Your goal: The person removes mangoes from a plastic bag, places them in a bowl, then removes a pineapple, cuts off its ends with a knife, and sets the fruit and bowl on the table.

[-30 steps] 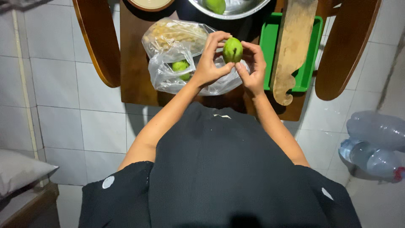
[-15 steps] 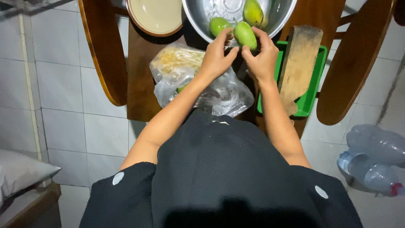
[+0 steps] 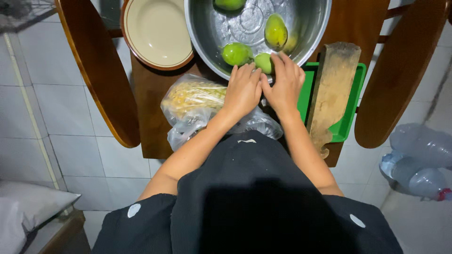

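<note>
Dim overall, overhead glare on the far metal bowl (image 3: 310,19), near dark clothing (image 3: 254,197) underexposed, edges wide-angle bowed.

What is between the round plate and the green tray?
In the head view, the big metal bowl sits between the plate and the green tray, with both hands, left and right, at its near rim.

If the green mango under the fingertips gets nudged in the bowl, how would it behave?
The mango is rounded and smooth, so it would probably roll down the curved bowl wall. It looks firm, not floppy. The shiny metal may be wet, so perhaps slippery under the right hand.
</note>
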